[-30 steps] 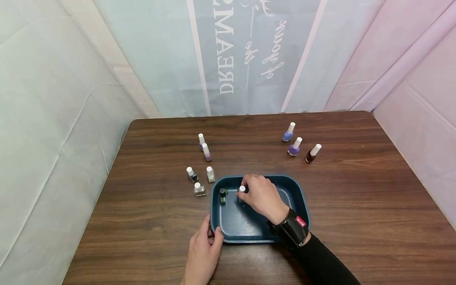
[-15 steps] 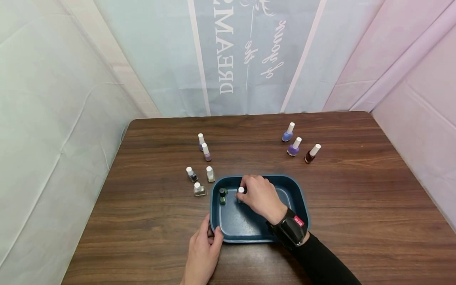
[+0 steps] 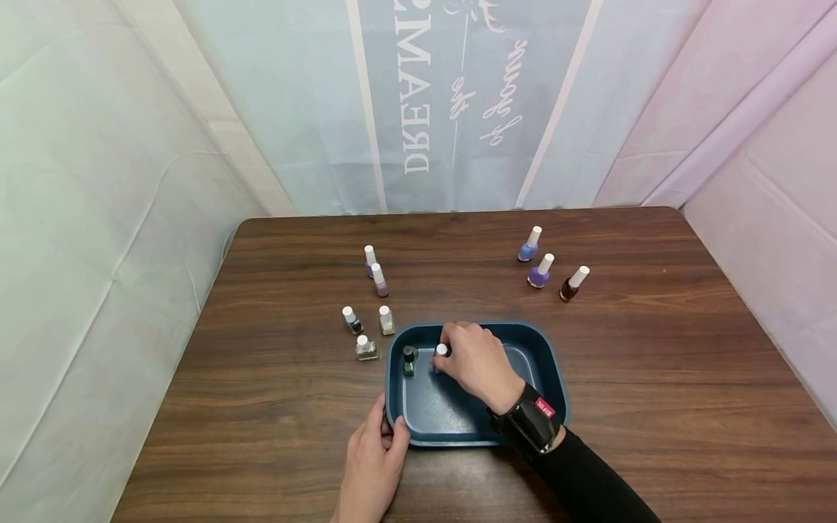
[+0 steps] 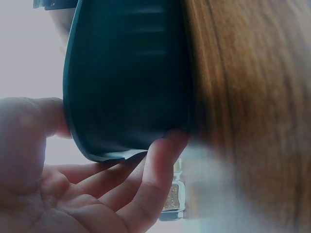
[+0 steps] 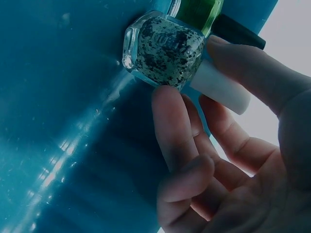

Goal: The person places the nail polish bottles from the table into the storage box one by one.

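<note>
The speckled bottle (image 5: 167, 51) is inside the tray's left part, roughly upright, its long axis near parallel to the green bottle (image 5: 199, 13) beside it, smooth white cap (image 3: 441, 350) uppermost. Its clear, round-shouldered glass shows dark and pale flecks. The right hand (image 3: 480, 363) has its grip pinched on it, thumb against fingers. The left hand (image 3: 371, 468) clasps the near-left corner of the glossy blue, round-cornered tray (image 3: 451, 418) on the wood-grained tabletop (image 3: 261, 414).

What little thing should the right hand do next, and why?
Probably set the speckled bottle down where it is: the right hand holds it inside the tray, close to the green bottle, and the left hand grips the tray's corner.
</note>
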`<state>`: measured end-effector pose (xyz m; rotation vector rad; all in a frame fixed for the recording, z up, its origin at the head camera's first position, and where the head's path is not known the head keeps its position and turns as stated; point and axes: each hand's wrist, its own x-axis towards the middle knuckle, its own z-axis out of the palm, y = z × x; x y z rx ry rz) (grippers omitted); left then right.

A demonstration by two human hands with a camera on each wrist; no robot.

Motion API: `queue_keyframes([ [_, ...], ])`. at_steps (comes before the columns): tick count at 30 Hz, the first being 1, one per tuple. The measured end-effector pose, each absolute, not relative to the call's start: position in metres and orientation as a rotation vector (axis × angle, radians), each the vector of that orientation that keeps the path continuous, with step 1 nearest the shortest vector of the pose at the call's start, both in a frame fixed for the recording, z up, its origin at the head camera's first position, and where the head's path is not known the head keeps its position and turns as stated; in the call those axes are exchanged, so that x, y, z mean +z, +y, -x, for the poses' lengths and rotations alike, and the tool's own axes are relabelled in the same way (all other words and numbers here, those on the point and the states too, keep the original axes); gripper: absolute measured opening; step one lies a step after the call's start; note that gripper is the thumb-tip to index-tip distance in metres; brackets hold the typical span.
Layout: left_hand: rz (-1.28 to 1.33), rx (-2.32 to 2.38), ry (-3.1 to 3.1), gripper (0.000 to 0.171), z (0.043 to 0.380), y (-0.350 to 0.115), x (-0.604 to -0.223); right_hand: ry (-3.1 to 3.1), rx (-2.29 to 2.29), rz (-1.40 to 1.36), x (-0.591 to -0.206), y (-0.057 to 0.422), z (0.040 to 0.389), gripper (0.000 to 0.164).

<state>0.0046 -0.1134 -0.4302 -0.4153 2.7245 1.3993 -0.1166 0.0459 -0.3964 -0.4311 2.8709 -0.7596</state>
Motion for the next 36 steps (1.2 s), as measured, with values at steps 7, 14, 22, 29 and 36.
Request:
queue_keyframes([
  [7, 0.424, 1.391, 2.713, 0.043, -0.005, -0.113, -0.429, 2.885, -0.771, 0.451, -0.397, 0.046, 0.116, 0.017],
  [14, 0.433, 1.387, 2.711, 0.043, -0.005, -0.113, -0.428, 2.887, -0.782, 0.466, -0.396, 0.046, 0.116, 0.017],
  [22, 0.434, 1.379, 2.726, 0.043, -0.005, -0.113, -0.429, 2.85, -0.793, 0.439, -0.393, 0.048, 0.117, 0.018],
  [29, 0.422, 1.403, 2.728, 0.043, -0.005, -0.113, -0.429, 2.833, -0.799, 0.412, -0.387, 0.051, 0.116, 0.022],
  [36, 0.415, 1.401, 2.733, 0.042, -0.005, -0.113, -0.43, 2.827, -0.766, 0.391, -0.377, 0.058, 0.117, 0.032],
])
